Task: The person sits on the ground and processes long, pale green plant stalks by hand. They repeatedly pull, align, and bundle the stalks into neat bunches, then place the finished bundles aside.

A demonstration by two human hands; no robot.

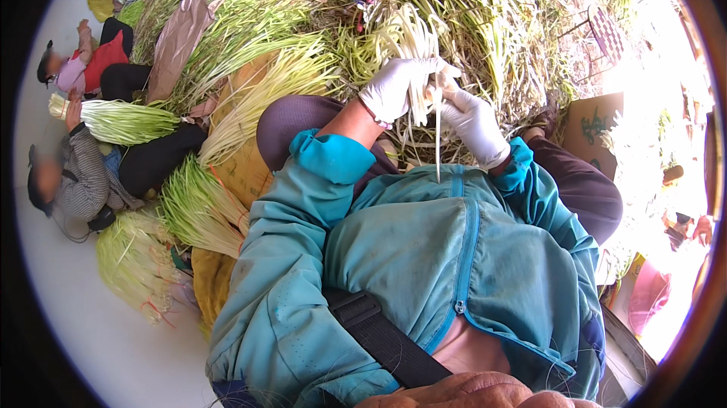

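My left hand, in a white glove, is closed round a bunch of long pale chive-like leaves. The leaves arch above the hand, and their other ends hang below it. Close on its right, my right hand, also gloved in white, has its fingertips bent in against the bunch. One thin pale strand hangs down between the hands in front of the teal jacket; its upper end is at the right fingertips, and the exact grip is partly hidden. Both hands are above my lap, between the bent knees.
Loose green leaves cover the ground ahead. A pale leaf pile lies on yellow sacking at left, near tied bundles. Two people sit at far left, one holding a bundle. At right are a cardboard box and a checkered stool.
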